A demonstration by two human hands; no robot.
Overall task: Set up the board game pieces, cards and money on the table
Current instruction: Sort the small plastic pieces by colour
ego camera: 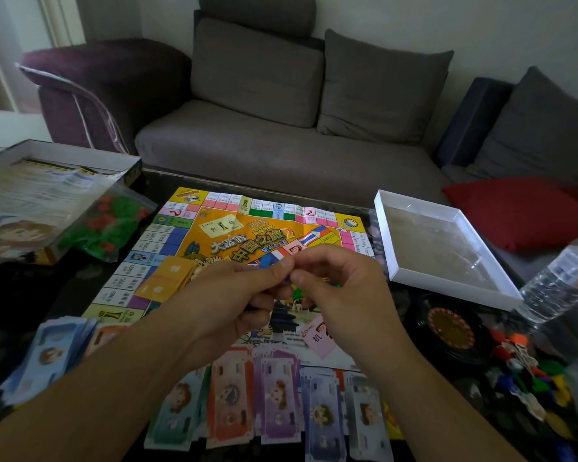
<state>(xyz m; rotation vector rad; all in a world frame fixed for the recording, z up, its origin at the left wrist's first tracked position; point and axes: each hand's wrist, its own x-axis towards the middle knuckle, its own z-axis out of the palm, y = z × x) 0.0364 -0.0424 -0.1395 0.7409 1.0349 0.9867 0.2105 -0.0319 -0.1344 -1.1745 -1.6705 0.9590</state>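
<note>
Blue small piece (288, 279) pinched between left hand (247, 291) and right hand (341, 288) fingertips, held above game board (187, 235)

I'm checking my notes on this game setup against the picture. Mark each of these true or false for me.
1. The game board lies unfolded on the table. True.
2. Both hands, left hand and right hand, meet over the board, pinching something small. True.
3. The white box lid is full of cards. False: it looks empty.
4. The orange cards lie on the sofa. False: they lie on the board.
5. Stacks of play money sit along the board's near edge. True.
</note>
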